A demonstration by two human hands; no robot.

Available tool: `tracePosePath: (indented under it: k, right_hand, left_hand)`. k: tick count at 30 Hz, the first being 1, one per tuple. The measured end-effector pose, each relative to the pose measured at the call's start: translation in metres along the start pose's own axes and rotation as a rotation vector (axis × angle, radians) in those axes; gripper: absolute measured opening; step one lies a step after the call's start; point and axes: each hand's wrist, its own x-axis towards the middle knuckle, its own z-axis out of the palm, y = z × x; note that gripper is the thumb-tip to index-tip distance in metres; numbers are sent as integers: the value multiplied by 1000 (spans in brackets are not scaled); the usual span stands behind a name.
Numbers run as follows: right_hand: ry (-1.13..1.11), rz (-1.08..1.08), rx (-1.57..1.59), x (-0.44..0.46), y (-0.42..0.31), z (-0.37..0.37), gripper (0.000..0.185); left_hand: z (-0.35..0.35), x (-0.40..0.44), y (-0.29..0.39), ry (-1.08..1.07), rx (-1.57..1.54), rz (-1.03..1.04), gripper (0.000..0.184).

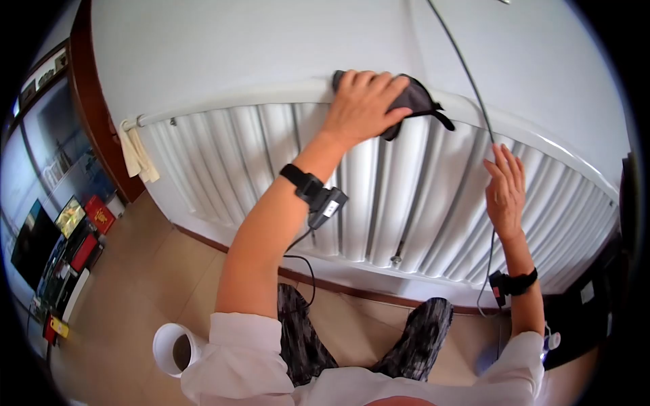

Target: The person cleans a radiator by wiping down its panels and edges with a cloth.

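My left hand (369,103) is closed over a dark grey cloth piece with black edging and a strap (414,100), pressing it against the top of the white radiator (318,91). Its exact kind cannot be made out. Over the right part of the radiator is my right hand (506,189), fingers stretched upward. A black cable (460,57) comes down the wall to these fingertips and passes out of sight behind them; whether the fingers touch it is unclear. Each wrist wears a black strap with a small device.
A cream cloth (137,154) hangs at the radiator's left end. A white bin (175,348) stands on the tiled floor (145,271), lower left. Further left are a television (34,243) and several boxes. A black piece of furniture (582,318) is at the right.
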Motion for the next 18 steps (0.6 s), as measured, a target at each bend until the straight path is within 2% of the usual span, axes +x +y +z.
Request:
tracePosePath:
  k: [3,5,9,12,13,15,18]
  right_hand:
    - [71,22,39,-2,1,11,40]
    - [85,46,60,-9,9,21,49]
    - [132,56,82,-15,21,36,55]
    - [65,77,16,-20,27,41,53]
    - [56,85,10,-20,28,41,53]
    - [59,84,43,-19,26,39,53]
    - [40,96,78,-21,27,37,52]
  left_hand:
    - [-21,-41,-62,2,42,-65,42]
    - [-33,-67,-104,10,58,-121,34]
    - [-52,-115,-186,-27,205,-285,25]
    - [-61,-157,-256,-78,424,-235,23]
    - [-66,-160,-263,-72,454,-205,24]
    - [-68,-163,-263,59,299,-477,27]
    - [-64,-151,-237,69,205,-541,29]
